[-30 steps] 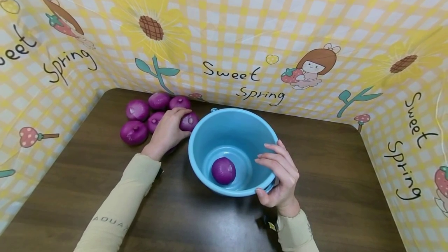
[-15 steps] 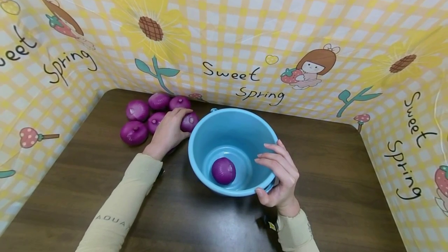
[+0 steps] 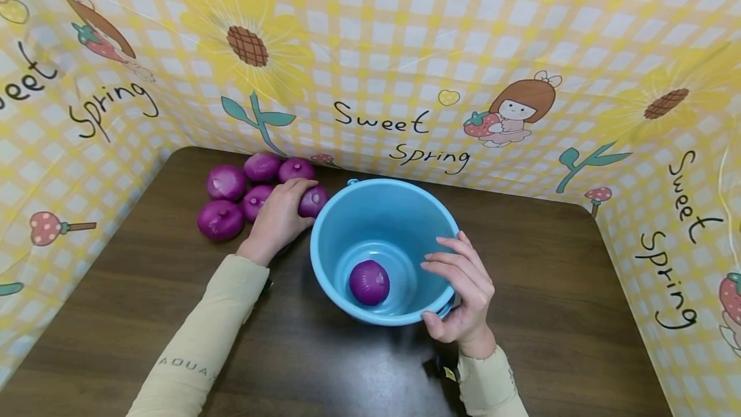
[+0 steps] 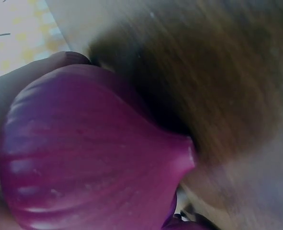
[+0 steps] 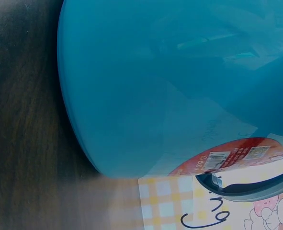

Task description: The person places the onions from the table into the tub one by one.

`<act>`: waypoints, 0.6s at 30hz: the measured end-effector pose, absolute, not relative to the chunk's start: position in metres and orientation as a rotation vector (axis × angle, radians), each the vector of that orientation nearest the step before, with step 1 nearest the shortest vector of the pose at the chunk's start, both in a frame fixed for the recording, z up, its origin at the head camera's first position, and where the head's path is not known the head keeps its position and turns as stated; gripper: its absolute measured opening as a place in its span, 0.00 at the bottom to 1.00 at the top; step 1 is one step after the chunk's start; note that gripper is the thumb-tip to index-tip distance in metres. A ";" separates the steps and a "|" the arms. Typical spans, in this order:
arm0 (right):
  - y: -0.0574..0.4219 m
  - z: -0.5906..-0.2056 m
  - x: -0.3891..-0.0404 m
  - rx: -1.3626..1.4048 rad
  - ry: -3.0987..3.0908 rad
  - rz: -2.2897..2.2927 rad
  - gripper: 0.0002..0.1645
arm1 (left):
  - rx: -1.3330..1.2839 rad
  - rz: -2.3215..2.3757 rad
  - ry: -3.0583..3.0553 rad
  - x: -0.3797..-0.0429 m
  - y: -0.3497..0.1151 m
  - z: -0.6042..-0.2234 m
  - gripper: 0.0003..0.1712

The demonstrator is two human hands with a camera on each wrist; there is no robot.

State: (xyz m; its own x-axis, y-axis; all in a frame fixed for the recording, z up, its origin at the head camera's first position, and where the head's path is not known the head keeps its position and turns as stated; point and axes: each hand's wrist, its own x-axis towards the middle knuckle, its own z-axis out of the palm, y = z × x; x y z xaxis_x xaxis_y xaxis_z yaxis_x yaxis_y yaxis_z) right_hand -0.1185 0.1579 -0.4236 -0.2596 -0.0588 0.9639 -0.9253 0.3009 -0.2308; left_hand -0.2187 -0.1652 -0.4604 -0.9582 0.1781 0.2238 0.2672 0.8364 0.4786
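Note:
My left hand [image 3: 280, 219] reaches over a group of red onions and grips one red onion [image 3: 313, 201] between thumb and fingers, just left of the blue bucket [image 3: 324, 275]. A red onion [image 4: 88, 153] fills much of the left wrist view, stem end to the right; whether it is that same one I cannot tell. My right hand [image 3: 465, 288] holds the bucket's right rim, fingers over the inside and thumb at the outside. One red onion [image 3: 369, 282] lies on the bucket's floor. The right wrist view shows the bucket's outer wall [image 5: 146, 96] close up.
Several other red onions, such as a front one [image 3: 220, 220], sit at the table's back left. The brown table [image 3: 550, 275] is bordered by a yellow checked cloth [image 3: 370, 37]. A grey handle [image 5: 256, 189] and a red label [image 5: 232, 155] show on the bucket.
Hands, onions and bucket keep their places across the frames. The left forearm has shifted very slightly, and the whole view has moved a little.

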 end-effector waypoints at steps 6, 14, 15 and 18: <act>0.159 -0.426 -0.119 0.916 -1.600 1.112 0.37 | -0.347 -0.816 -2.832 -0.216 -0.166 -0.457 0.41; 0.158 -0.425 -0.118 0.914 -1.598 1.113 0.37 | -0.323 -0.854 -2.830 -0.213 -0.168 -0.453 0.42; 0.158 -0.425 -0.118 0.915 -1.596 1.113 0.37 | -0.325 -0.857 -2.829 -0.213 -0.168 -0.453 0.42; 0.157 -0.424 -0.118 0.917 -1.591 1.114 0.37 | -0.322 -0.860 -2.822 -0.212 -0.169 -0.452 0.42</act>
